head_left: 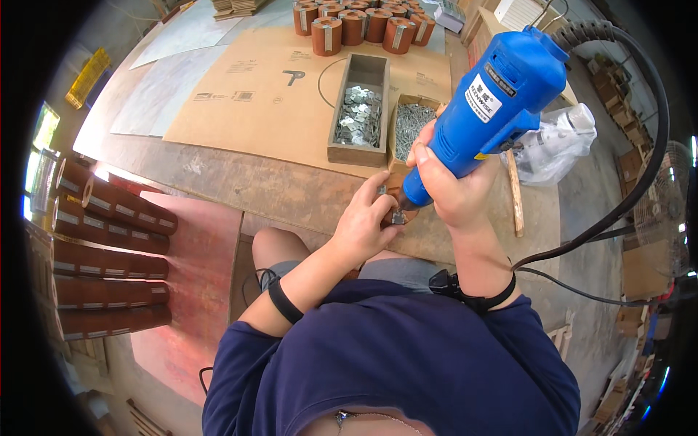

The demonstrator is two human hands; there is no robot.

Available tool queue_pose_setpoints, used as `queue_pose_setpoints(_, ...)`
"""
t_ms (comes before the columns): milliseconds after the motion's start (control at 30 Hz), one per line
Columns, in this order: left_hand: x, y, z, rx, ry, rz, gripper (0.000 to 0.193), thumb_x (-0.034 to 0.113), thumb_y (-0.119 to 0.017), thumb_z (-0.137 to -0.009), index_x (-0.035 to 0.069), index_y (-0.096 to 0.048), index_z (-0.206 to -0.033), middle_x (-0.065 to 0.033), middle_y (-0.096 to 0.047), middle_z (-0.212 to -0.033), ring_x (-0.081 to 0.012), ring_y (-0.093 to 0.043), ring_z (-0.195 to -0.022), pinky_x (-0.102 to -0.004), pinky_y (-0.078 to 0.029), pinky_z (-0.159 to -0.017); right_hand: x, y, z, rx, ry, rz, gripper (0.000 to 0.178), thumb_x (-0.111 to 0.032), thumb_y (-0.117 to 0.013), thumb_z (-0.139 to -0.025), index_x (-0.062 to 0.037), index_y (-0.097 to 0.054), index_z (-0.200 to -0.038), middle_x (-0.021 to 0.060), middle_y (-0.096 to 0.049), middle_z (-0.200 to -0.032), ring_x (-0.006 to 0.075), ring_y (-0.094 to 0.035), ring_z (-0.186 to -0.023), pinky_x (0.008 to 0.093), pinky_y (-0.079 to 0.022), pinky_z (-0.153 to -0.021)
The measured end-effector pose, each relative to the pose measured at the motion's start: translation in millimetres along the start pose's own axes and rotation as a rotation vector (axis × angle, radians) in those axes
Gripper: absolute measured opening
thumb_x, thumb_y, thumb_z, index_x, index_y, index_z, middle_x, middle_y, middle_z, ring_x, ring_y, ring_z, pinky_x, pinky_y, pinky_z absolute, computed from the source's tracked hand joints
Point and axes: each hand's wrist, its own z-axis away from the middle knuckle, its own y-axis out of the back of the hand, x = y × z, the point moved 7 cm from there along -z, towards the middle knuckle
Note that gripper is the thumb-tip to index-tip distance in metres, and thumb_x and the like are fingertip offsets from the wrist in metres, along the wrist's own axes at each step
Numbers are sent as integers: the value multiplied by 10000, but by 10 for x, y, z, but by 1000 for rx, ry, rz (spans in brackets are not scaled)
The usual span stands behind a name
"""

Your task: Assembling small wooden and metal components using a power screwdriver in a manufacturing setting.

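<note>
My right hand (pixel 454 182) is wrapped round a blue electric screwdriver (pixel 476 109), tilted with its nose down toward my left. Close by the nose, my left hand (pixel 361 224) pinches a small metal plate (pixel 398 217) between thumb and fingers. The plate lies against a reddish-brown workpiece (pixel 392 184), mostly hidden by my fingers and the tool. Just beyond my hands stand a long wooden box (pixel 358 154) of loose metal plates (pixel 360 116) and a cardboard box of screws (pixel 413 125).
Several reddish-brown cylinders (pixel 326 36) stand at the bench's far side, on flattened cardboard (pixel 254 94). More cylinders (pixel 116 260) lie stacked at left. A wooden stick (pixel 515 192) and plastic bag (pixel 552 149) lie right. A thick black cable (pixel 663 123) loops from the tool.
</note>
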Motion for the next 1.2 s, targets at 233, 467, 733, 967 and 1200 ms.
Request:
queue_pose_setpoints(233, -23, -21, 1, -25, 44, 6, 370, 109, -765, -529, 3, -551, -812, -186, -402, -1185, -329, -509, -964, -365, -474, -735, 44, 70, -6, 0, -42, -76, 426, 34, -535, -695, 22, -384, -1093, 84, -523, -759, 153, -552, -640, 286, -468, -608)
queue_pose_setpoints(467, 12, -12, -22, -26, 45, -31, 366, 125, -764, -552, 7, -546, -822, -184, -390, -1198, -336, -492, -1008, -365, -461, -787, 63, 399, 20, 208, -71, -272, 447, 16, -582, -674, 25, -394, -1079, 88, -536, -751, 171, -566, -620, 300, -478, -581)
queue_pose_setpoints(733, 18, 37, -23, -90, 36, 49, 345, 112, -723, -614, 2, -558, -896, -193, -362, -1238, -334, -481, -1028, -357, -437, -828, 257, 1437, 109, 501, -213, -219, 399, -88, -597, -683, 13, -416, -1024, 98, -520, -704, 190, -549, -562, 327, -486, -517)
queue_pose_setpoints(967, 19, 25, -26, -154, 31, 137, 321, 88, -691, -643, 4, -557, -922, -200, -353, -1253, -319, -500, -991, -355, -430, -831, 942, 2182, 618, 553, -595, 111, 339, -109, -620, -686, -23, -449, -967, 81, -529, -694, 178, -552, -559, 310, -474, -487)
queue_pose_setpoints(1200, 33, 42, -22, -153, 42, 114, 317, 100, -680, -671, 6, -548, -944, -194, -351, -1261, -330, -489, -1023, -356, -424, -839, 1565, 2713, 920, 434, -725, 533, 388, -171, -673, -653, -15, -473, -947, 64, -518, -728, 165, -526, -577, 315, -463, -516)
